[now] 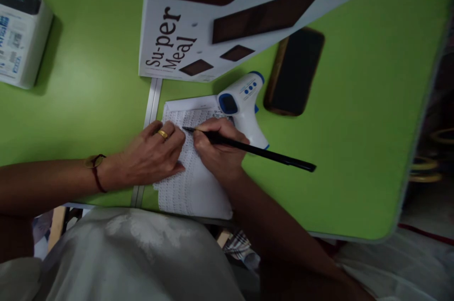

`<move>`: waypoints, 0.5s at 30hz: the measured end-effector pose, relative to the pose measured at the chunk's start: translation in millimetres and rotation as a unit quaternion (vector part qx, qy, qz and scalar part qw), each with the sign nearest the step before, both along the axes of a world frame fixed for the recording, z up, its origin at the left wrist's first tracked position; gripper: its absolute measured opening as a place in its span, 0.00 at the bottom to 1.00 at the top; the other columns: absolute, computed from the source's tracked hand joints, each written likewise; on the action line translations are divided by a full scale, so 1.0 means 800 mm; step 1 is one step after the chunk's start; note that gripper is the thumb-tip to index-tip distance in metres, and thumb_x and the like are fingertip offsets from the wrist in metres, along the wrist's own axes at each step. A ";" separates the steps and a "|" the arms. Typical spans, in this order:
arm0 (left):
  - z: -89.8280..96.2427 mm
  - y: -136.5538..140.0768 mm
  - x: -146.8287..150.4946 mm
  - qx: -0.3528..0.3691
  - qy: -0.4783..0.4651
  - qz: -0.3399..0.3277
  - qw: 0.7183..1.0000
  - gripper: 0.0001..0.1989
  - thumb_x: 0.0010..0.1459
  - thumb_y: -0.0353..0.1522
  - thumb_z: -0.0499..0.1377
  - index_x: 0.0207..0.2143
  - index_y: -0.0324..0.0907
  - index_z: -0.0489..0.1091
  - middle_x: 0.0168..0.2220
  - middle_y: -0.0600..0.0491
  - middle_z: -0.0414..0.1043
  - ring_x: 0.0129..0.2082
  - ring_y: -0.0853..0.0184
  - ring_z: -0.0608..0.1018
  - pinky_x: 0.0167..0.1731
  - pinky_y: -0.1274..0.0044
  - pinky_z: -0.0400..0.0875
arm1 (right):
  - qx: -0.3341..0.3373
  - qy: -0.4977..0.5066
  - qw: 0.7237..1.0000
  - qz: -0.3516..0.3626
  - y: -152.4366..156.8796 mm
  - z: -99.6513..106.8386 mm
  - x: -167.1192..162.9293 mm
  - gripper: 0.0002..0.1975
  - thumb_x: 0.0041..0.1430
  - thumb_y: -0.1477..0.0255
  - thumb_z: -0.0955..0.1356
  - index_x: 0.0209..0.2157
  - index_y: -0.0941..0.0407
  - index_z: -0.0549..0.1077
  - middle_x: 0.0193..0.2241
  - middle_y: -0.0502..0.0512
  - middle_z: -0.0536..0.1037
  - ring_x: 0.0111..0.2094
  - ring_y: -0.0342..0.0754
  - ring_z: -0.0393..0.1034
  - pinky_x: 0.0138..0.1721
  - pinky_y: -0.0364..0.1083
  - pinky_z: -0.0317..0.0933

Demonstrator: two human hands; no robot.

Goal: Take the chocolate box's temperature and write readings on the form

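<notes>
My right hand (222, 147) grips a long black pen (269, 150), its tip touching or just above a sheet of paper (198, 187). Rows of small, dense writing cover the paper's left part; the words are too small to read. Resting on the left edge of the sheet is my left hand (156, 154), its fingers curled in and pressed together, with a gold ring on one finger. What lies under its palm is hidden. A white and blue infrared thermometer (244, 107) lies at the paper's upper right corner, its handle close behind my right hand.
Beyond the paper stands a large white box (170, 36) with brown panels. A dark phone (296, 71) lies right of the thermometer. At far left is a white power bank (26, 40) with a cable plugged in. A metal strip (152, 102) crosses the green table (354, 149).
</notes>
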State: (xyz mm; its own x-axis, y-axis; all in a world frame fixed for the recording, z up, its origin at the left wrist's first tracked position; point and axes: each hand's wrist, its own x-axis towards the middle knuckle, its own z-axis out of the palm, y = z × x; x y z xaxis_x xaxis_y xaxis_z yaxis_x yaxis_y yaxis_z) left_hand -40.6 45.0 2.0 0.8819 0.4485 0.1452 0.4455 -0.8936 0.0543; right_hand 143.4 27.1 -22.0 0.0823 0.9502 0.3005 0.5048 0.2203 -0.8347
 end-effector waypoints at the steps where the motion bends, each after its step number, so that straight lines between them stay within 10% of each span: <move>1: 0.000 0.000 0.000 0.002 0.000 0.001 1.000 0.22 0.68 0.41 0.54 0.47 0.28 0.74 0.47 0.37 0.73 0.48 0.52 0.74 0.46 0.64 0.71 | 0.005 0.002 1.000 0.000 0.000 0.000 0.000 0.05 0.53 0.76 0.67 0.26 0.52 0.69 0.20 0.42 0.72 0.21 0.41 0.66 0.24 0.42 0.64; 15: -0.001 0.001 0.002 -0.001 0.001 0.000 1.000 0.22 0.68 0.43 0.54 0.45 0.30 0.74 0.48 0.37 0.73 0.47 0.53 0.74 0.45 0.64 0.71 | -0.019 -0.003 1.000 0.000 -0.001 0.003 0.001 0.05 0.51 0.75 0.68 0.25 0.52 0.68 0.19 0.42 0.72 0.21 0.41 0.65 0.24 0.42 0.64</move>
State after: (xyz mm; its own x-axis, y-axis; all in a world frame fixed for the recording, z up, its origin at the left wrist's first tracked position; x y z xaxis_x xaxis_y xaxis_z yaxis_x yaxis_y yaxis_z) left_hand -39.4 45.6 1.3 0.8825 0.4485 0.1418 0.4453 -0.8937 0.0552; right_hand 144.4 26.6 -19.3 0.0804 0.9607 0.2656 0.5095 0.1894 -0.8393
